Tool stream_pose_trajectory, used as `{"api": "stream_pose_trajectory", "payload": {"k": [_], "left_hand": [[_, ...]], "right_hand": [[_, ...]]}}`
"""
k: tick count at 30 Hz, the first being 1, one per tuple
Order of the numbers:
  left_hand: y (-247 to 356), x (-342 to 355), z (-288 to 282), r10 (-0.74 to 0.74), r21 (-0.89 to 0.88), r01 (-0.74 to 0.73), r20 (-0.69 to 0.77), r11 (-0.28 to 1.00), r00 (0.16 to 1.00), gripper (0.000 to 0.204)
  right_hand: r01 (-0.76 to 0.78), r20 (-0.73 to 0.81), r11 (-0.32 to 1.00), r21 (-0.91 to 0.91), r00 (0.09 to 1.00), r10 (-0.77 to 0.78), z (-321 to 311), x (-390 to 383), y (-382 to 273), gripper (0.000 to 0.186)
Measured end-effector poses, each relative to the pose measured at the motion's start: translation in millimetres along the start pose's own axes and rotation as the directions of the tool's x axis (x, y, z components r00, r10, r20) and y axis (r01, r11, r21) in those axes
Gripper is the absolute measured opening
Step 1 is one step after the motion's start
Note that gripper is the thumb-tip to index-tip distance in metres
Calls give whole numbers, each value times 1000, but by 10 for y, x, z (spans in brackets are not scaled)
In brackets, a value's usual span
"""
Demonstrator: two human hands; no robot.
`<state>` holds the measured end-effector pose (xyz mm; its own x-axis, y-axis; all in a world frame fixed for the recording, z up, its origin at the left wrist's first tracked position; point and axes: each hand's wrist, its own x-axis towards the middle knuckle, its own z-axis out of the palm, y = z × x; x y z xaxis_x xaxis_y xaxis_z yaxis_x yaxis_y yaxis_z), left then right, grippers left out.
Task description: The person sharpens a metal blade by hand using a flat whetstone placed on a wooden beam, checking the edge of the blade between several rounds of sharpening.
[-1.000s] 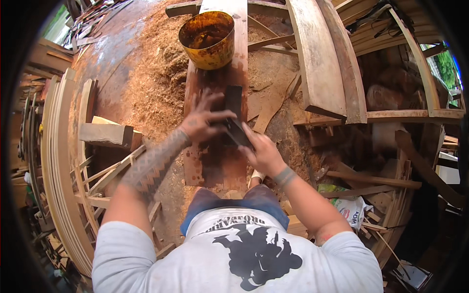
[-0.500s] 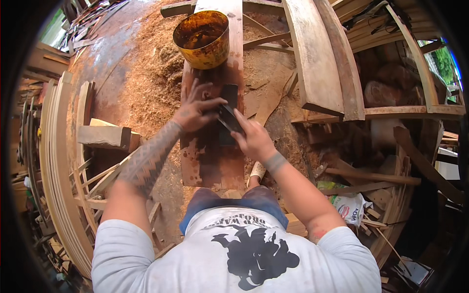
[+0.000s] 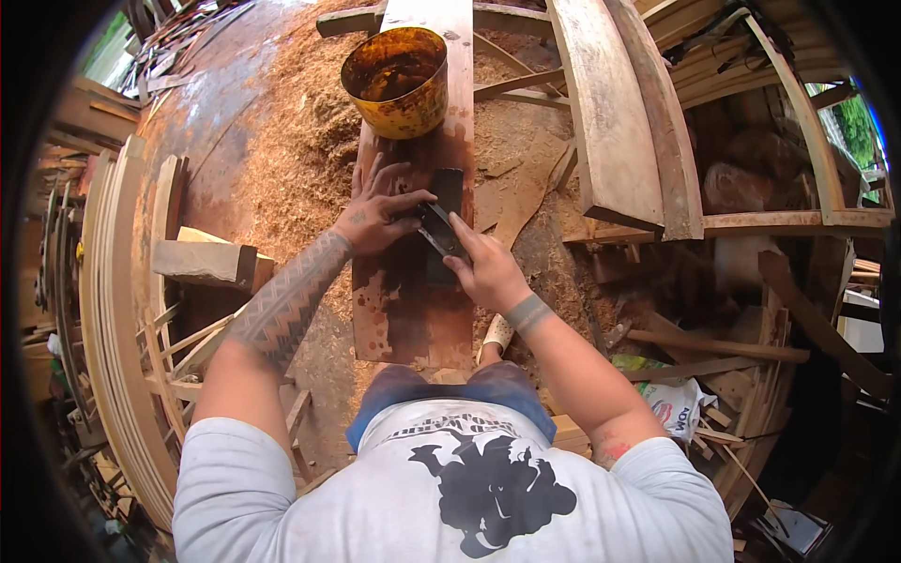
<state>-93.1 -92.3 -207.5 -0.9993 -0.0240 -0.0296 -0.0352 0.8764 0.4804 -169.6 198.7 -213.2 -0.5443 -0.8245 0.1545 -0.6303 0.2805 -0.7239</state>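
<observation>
My right hand (image 3: pixel 490 265) grips a dark, flat, blade-like metal piece (image 3: pixel 437 229) between thumb and fingers, tilted over a long dark sharpening stone (image 3: pixel 449 185). The stone lies lengthwise on a wet, dark-stained wooden board (image 3: pixel 389 324). Fingers spread, my left hand (image 3: pixel 380 208) is at the far end of the metal piece, its index fingertip against that end. Its other fingers reach over the wet board. Beyond both hands, a stained yellow bucket (image 3: pixel 399 108) stands on the board; its inside is dark brown, and what it holds cannot be made out.
Wood shavings (image 3: pixel 291 141) cover the floor left of the board. Thick planks (image 3: pixel 615 122) rest on a frame at the right. Long stacked strips (image 3: pixel 117 310) and a squared timber block (image 3: pixel 202 263) stand at the left. A white plastic bag (image 3: pixel 671 403) lies among scraps at right.
My left hand's fingers, blurred before, now show sharply near the metal piece. The board and bucket appear slightly lower and farther right in view. My right hand keeps its grip.
</observation>
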Motion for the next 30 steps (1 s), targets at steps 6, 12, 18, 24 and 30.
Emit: {"api": "stream_pose_trajectory", "payload": {"k": [6,12,18,24,30], "left_hand": [[526,-404,437,47,-25,-47,-7,999,999,52],[-37,-6,58,7,14,-6,-62,1000,998,51],[571,-390,410,5,-59,-3,23,998,1000,52],[268,-345,289,1,3,-1,-55,1000,999,53],[-193,-22,-11,-68,-23,67,-23,997,997,52]], "right_hand": [[4,64,1000,-10,998,-4,-195,-630,40,83],[1,-35,999,38,999,0,-2,163,-2,72],[-45,84,998,35,996,42,-252,-676,21,76],[-37,88,997,74,996,30,-140,-268,-5,77],[8,2,998,-58,1000,-8,83,343,55,75]]}}
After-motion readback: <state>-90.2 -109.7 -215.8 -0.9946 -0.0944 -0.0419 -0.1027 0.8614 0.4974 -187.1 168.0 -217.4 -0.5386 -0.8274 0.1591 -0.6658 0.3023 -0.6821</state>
